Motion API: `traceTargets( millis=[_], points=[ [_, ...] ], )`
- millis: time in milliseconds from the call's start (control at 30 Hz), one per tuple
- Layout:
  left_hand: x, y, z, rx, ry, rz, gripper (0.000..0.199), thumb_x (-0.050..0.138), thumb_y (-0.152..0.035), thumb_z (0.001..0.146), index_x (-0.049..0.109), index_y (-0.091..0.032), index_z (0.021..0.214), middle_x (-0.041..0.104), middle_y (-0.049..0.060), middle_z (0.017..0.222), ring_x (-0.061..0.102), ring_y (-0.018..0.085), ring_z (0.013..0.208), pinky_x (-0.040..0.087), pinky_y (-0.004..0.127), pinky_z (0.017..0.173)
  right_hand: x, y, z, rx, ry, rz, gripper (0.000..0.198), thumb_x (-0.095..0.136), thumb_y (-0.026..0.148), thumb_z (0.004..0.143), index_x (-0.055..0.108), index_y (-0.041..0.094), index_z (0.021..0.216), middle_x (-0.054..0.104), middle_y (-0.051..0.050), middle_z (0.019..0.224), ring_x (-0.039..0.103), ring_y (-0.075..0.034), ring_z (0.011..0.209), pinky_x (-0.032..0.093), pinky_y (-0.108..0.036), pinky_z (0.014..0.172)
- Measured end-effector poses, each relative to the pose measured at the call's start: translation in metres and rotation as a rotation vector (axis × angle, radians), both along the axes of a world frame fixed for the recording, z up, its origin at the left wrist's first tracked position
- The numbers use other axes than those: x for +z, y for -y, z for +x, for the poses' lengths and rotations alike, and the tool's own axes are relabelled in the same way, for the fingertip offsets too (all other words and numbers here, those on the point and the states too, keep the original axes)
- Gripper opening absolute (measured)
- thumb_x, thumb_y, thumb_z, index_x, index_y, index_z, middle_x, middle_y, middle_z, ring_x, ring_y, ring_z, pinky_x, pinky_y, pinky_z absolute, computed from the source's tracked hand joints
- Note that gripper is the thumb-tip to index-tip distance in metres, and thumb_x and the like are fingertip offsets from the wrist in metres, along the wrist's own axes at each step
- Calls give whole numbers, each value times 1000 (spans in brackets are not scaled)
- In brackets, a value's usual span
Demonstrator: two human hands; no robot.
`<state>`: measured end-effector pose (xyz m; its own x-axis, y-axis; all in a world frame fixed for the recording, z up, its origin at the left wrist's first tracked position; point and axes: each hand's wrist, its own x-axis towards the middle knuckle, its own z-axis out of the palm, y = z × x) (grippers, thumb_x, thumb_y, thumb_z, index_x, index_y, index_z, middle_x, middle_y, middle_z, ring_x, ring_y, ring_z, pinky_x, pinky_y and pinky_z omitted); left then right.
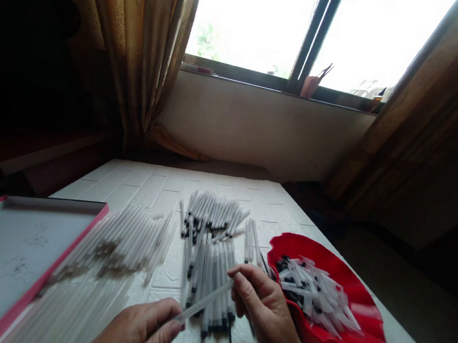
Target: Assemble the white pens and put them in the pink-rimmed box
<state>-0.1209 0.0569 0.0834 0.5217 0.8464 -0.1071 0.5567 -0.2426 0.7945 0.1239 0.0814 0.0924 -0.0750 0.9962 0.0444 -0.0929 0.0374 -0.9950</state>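
A translucent white pen barrel (208, 301) slants between my two hands above the table. Its lower end is pinched between the thumb and fingers of my left hand (147, 328). My right hand (260, 303) closes its fingertips around the upper end, so that tip is mostly hidden. Behind the hands lies a bunch of pen barrels with black ends (215, 281), and a second such pile (213, 211) sits farther back. Left of them are many clear pen barrels (137, 238) without black ends. Blur hides any small part at my fingertips.
A red wavy-rimmed bowl (364, 322) at the right holds translucent pen caps (322, 294) and small black pieces. At the left lies a shallow white tray with a pink edge (93, 221). The white brick-patterned table (291, 212) reaches toward a wall below a window.
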Motion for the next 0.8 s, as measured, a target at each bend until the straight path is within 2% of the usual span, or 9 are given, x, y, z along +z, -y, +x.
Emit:
traceTargets(
  millis=[167,233,300,367,467,567,667,733,800],
  points=[
    [-2,-2,3,24,12,2,36,45,-52,104,68,-25,99,67,-2,84,62,14,78,46,20,74,0,-1,5,-24,-20,27,58,78,74,77,75,18,90,55,4,58,49,-10,51,39,-22,49],
    [-5,-4,3,65,96,-10,36,50,-54,101,71,-25,101,67,-2,82,60,13,74,47,20,71,1,0,7,-32,-17,39,56,78,73,78,75,18,89,55,4,58,49,-10,51,40,-22,50],
    [-9,-7,2,172,273,-65,38,60,-60,95,73,-25,101,65,-2,76,56,11,64,46,20,62,3,1,9,-29,-3,46,53,78,70,80,74,18,88,58,3,59,51,-11,53,41,-22,51],
    [-11,-12,1,329,482,-133,46,71,-66,84,75,-23,99,59,-4,65,47,9,52,39,18,49,6,3,10,17,26,24,48,78,65,82,71,18,86,64,1,63,55,-12,56,44,-23,54],
    [-13,-17,-1,465,638,-184,57,76,-73,76,75,-20,98,56,-5,57,40,7,44,31,17,40,5,7,6,194,136,-17,36,75,53,85,66,18,86,70,-4,73,58,-14,61,46,-25,58],
    [-14,-17,1,460,640,-186,62,68,-78,80,75,-19,101,62,-1,64,48,9,48,33,17,40,-7,11,-2,383,273,22,24,70,40,86,61,18,85,67,-3,71,54,-13,59,42,-24,56],
    [-13,-12,6,417,623,-172,65,58,-82,85,73,-20,95,67,3,77,56,12,56,38,19,43,-22,13,-9,519,347,147,20,71,37,83,61,19,84,65,0,69,54,-12,57,39,-22,53],
    [-11,-8,8,364,596,-153,62,56,-80,88,69,-20,81,64,2,73,55,11,60,42,19,50,-25,13,-9,564,381,220,20,70,38,85,65,19,84,66,-1,69,58,-13,60,41,-22,55],
    [-8,-4,9,304,562,-147,55,60,-72,91,65,-20,74,56,-3,64,51,10,59,43,18,57,-21,13,-8,519,416,249,18,65,36,90,68,19,86,66,0,68,60,-14,61,43,-22,57]
  ],
)
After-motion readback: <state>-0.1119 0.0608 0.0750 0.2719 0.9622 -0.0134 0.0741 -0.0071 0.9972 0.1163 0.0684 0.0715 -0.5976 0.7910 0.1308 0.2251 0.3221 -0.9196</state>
